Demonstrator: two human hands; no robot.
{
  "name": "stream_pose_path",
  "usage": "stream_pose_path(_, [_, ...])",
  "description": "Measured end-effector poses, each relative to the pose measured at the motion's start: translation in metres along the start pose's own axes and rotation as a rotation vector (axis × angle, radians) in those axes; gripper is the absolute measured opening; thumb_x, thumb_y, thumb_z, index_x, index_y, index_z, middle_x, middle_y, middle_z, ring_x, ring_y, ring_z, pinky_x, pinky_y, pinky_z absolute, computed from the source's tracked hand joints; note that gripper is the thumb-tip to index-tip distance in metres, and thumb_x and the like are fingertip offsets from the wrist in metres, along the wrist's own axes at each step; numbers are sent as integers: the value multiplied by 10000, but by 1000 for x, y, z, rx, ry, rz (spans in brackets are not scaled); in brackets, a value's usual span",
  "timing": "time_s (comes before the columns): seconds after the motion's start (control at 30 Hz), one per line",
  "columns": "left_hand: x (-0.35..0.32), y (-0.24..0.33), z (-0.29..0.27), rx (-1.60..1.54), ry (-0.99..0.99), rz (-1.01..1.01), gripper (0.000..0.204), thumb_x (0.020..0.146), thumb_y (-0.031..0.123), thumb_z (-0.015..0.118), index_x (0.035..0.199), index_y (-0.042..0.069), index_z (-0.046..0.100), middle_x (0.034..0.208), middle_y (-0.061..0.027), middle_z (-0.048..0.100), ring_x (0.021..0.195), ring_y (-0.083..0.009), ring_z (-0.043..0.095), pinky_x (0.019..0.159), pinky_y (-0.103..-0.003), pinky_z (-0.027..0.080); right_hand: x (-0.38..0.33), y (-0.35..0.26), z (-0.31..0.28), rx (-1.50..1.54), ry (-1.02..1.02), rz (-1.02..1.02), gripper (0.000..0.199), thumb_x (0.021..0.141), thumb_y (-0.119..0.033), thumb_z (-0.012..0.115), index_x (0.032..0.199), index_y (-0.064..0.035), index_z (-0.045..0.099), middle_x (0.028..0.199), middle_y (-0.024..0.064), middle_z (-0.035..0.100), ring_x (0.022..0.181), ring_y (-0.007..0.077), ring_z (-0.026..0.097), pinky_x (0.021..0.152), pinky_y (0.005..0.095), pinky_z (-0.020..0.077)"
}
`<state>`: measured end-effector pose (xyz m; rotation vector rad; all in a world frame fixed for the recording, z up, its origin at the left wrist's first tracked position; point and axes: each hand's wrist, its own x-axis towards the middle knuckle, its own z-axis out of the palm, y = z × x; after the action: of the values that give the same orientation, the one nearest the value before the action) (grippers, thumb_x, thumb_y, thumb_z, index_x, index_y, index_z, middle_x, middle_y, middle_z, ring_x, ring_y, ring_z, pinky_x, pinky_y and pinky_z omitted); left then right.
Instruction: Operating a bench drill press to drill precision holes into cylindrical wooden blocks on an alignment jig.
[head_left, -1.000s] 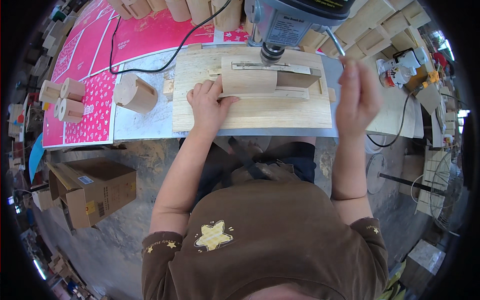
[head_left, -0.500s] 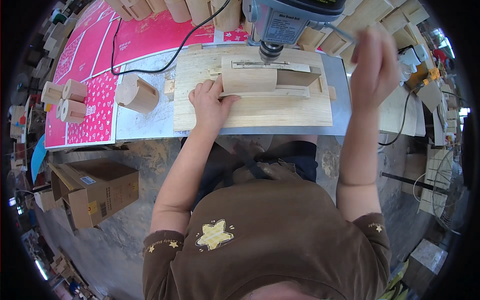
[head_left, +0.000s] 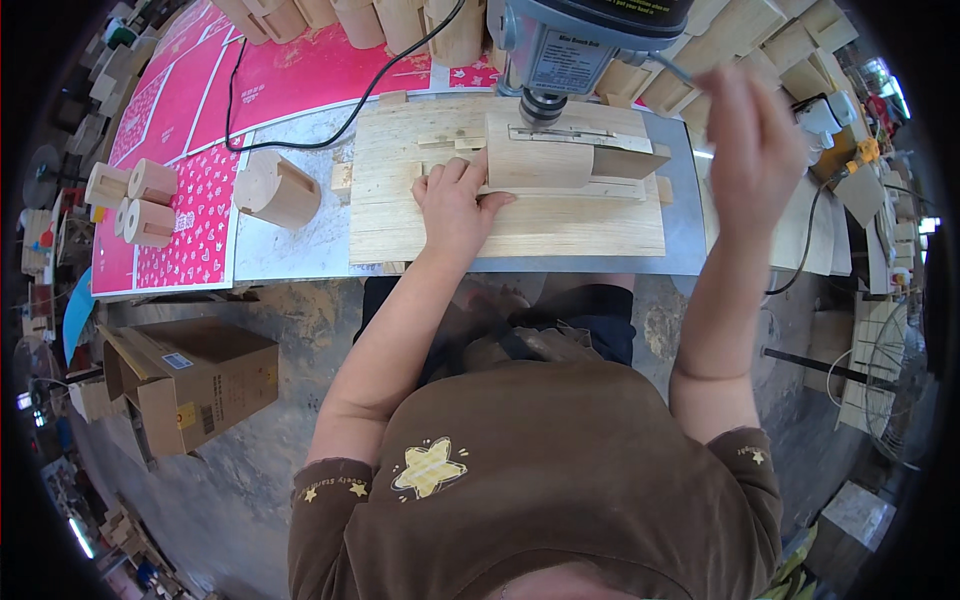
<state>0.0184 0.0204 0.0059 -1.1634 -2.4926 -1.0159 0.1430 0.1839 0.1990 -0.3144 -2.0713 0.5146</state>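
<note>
My left hand (head_left: 455, 200) presses flat on the wooden block (head_left: 540, 160) under the drill chuck (head_left: 541, 103), at the bench's far edge; my right hand (head_left: 755, 135), blurred, grip indeterminable. Risk: block spinning, fingers near bit.

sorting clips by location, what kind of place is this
Most likely a small woodworking workshop. A drill press stands over a wooden block that the left hand steadies on a plank base; rounded wooden pieces lie beside it and along the bench.

Block (head_left: 540, 160) on board (head_left: 500, 215) (under drill (head_left: 590, 40)).
</note>
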Motion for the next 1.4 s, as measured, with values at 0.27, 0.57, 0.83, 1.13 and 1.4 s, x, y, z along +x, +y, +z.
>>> stream_pose_path(0.27, [3, 5, 3, -14, 4, 29, 598, 629, 326, 769, 1176, 153, 599, 821, 9, 531, 833, -203, 493, 802, -388, 288, -84, 66, 64, 114, 177, -219, 70, 818, -34, 584, 870, -19, 628, 733, 74, 603, 641, 222, 542, 803, 373, 418])
stream_pose_path(0.57, [0, 1, 3, -27, 13, 3, 582, 632, 338, 770, 1163, 158, 613, 820, 4, 539, 847, -207, 490, 808, -392, 282, -12, 14, 14, 28, 190, -113, 199, 910, -128, 492, 918, 25, 619, 681, 40, 530, 638, 107, 506, 591, 236, 382])
stream_pose_path(0.83, [19, 7, -2, -269, -123, -116, 511, 574, 287, 817, 1041, 136, 675, 871, 1, 574, 919, -208, 505, 867, -387, 291, 96, 46, 40, -30, 164, 21, 345, 905, -292, 481, 907, 16, 637, 732, 148, 610, 744, 210, 597, 693, 290, 452])
stream_pose_path(1.13, [22, -9, -2, -411, -74, -53, 413, 570, 230, 815, 920, 67, 669, 805, -24, 580, 849, -205, 540, 828, -372, 338, -69, 97, 39, -378, -455, -163, 237, 780, -227, 666, 954, -86, 587, 829, 70, 581, 857, 263, 550, 792, 403, 391])
stream_pose_path(1.4, [-4, -55, -84, -420, -69, -68, 249, 628, 128, 801, 797, 31, 647, 699, -17, 561, 616, -123, 522, 578, -250, 430, -80, 88, 31, -359, -545, -78, 266, 739, -232, 686, 938, -94, 577, 864, 37, 570, 869, 236, 533, 837, 381, 363])
